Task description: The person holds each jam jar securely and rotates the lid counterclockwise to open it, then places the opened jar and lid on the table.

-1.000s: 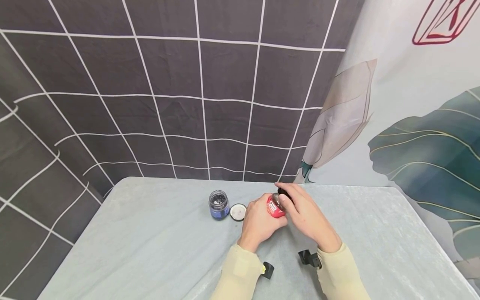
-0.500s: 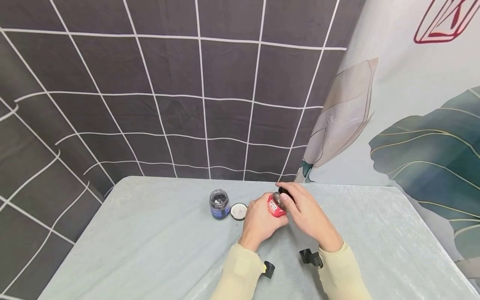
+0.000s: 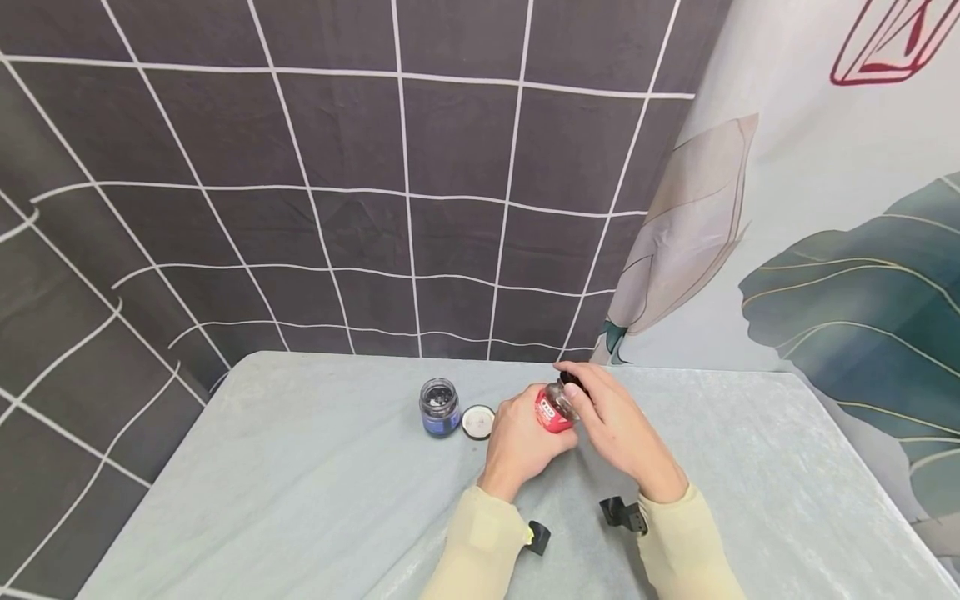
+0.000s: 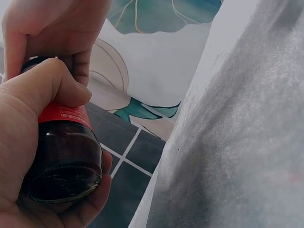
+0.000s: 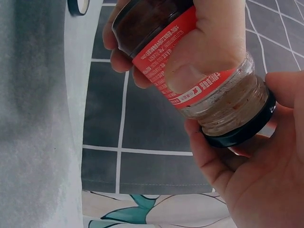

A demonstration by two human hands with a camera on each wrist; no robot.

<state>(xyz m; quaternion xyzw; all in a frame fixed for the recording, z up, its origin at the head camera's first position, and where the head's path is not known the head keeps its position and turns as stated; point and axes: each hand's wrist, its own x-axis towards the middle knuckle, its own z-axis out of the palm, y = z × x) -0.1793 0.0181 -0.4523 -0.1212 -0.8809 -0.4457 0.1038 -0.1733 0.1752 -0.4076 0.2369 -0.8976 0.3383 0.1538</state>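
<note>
My left hand [image 3: 521,442] grips a glass jar with a red label [image 3: 550,413], its thumb across the label in the right wrist view. The jar is tilted above the table, its dark bottom [image 4: 64,183] visible in the left wrist view. My right hand [image 3: 630,433] holds the black lid [image 5: 240,133] at the jar's mouth, fingers curled about the rim. Through the clear neck [image 5: 232,111], a brownish residue shows. Left of the hands, an open glass jar with a blue label [image 3: 439,412] stands upright. Beside it a loose lid [image 3: 477,422] lies with its white inside up.
A pale grey cloth covers the table [image 3: 300,483]. Behind it hangs a dark curtain with a white grid [image 3: 345,225], and a leaf-patterned curtain [image 3: 847,292] is at the right. Black camera mounts [image 3: 621,515] stick out from the wrists.
Both hands stay nearly in place around the red-labelled jar. My right thumb has shifted slightly, and a little more of the glass neck shows. The blue-labelled jar and loose lid have not moved.
</note>
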